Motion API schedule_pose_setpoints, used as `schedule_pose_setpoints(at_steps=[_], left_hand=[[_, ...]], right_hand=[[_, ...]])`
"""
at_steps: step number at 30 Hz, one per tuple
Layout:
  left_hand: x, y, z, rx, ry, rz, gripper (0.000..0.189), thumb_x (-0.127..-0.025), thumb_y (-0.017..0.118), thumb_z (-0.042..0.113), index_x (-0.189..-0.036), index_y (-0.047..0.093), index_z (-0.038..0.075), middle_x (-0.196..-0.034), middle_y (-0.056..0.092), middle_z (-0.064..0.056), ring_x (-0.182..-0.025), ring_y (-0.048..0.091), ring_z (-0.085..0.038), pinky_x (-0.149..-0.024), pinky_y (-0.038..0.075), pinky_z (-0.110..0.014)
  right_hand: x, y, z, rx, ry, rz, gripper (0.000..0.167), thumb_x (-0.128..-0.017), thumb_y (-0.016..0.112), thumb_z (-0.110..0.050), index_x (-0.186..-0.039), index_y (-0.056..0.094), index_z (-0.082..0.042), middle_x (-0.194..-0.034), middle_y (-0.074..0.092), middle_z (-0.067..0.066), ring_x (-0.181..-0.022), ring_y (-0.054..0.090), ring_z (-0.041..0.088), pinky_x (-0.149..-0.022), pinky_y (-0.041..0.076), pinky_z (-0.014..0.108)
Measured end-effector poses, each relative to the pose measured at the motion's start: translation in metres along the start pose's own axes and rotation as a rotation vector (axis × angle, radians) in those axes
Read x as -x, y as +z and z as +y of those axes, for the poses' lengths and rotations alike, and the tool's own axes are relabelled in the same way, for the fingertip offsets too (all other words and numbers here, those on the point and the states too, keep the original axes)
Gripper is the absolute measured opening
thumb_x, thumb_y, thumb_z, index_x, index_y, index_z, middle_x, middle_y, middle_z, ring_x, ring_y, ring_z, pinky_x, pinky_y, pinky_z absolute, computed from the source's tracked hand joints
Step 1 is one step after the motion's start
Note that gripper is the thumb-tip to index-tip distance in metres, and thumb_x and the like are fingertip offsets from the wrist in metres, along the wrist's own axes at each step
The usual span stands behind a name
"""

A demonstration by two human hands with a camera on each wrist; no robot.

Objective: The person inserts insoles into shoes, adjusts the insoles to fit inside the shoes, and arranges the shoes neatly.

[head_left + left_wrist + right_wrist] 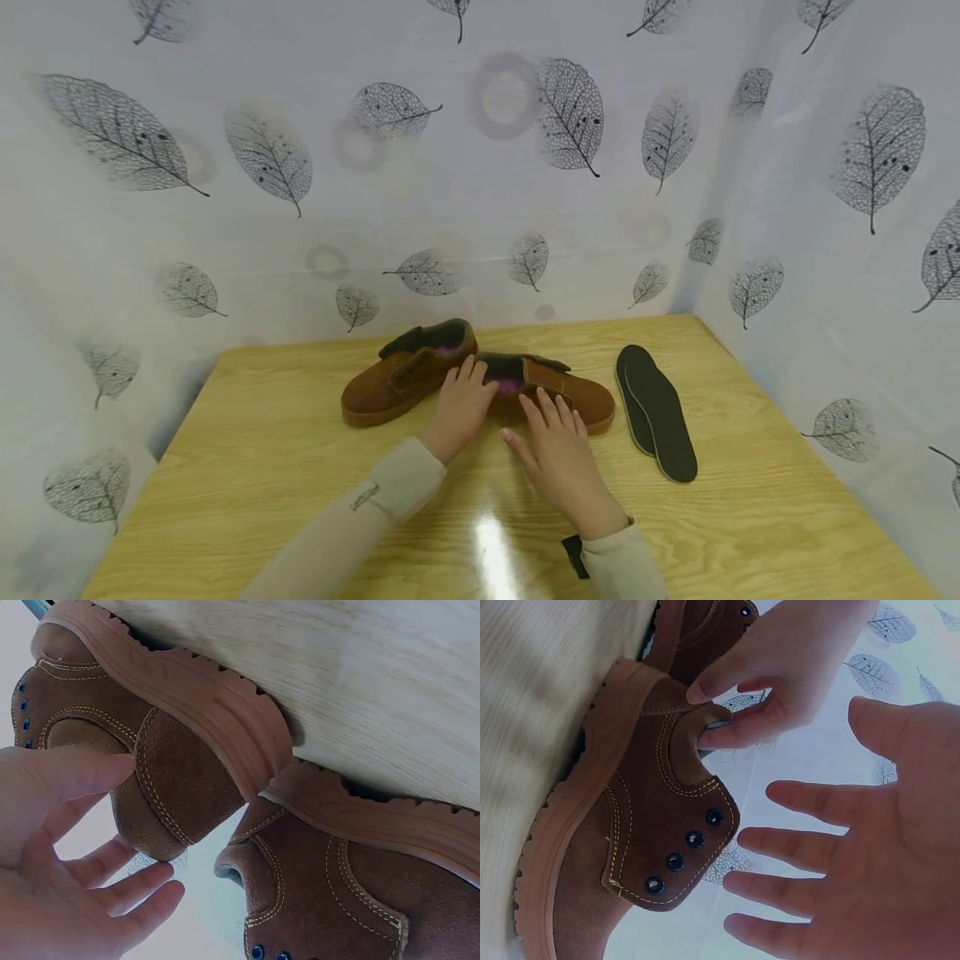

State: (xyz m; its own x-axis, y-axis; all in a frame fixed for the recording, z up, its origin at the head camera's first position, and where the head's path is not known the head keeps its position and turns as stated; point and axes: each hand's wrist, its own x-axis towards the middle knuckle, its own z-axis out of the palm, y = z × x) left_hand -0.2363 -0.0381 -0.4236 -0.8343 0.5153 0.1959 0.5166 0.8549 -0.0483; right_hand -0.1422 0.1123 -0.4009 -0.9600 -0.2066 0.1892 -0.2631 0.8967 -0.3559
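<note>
Left hand (461,412): the heel collar of the gripped shoe (592,404) is being pinched, the thumb (105,769) being laid along the near side and the forefinger being partly hidden behind the collar; the remaining fingers are being held loosely apart.

Right hand (558,458): nothing is being grasped; the fingers are being held long and spread just beside the eyelet flap (679,851), and whether the flap is being touched cannot be told.

Gripped shoe: brown, it is being stood on its sole at the lower centre of the head view, its toe being pointed right; purple lining (507,386) is being shown inside.

Other shoe (375,396): it is being stood left of centre, toe being turned toward the lower left, its heel being set against the gripped shoe's heel.

Insoles (672,437): two dark ones are being overlapped right of centre, well apart from the hands.

Table (262,467): all of these are being borne on its wood-grained top across the lower frame.

Cloth (465,200): the upper frame is being filled by its pale, leaf-printed surface.
</note>
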Motion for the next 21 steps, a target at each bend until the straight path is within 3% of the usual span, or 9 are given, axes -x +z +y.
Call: schedule_pose_setpoints(at_steps=[21], left_hand=[[0.022, 0.0, -0.001, -0.064, 0.032, 0.123, 0.025, -0.081, 0.075, 0.013, -0.105, 0.07, 0.018, -0.112, 0.056, -0.006, -0.111, 0.05, -0.028, -0.088, 0.047, -0.04]], right_hand=[[-0.003, -0.004, 0.003, -0.036, 0.017, 0.009, 0.062, -0.099, 0.047, -0.044, -0.146, 0.038, -0.004, -0.151, 0.03, 0.025, -0.137, 0.025, 0.048, -0.108, 0.02, 0.063]])
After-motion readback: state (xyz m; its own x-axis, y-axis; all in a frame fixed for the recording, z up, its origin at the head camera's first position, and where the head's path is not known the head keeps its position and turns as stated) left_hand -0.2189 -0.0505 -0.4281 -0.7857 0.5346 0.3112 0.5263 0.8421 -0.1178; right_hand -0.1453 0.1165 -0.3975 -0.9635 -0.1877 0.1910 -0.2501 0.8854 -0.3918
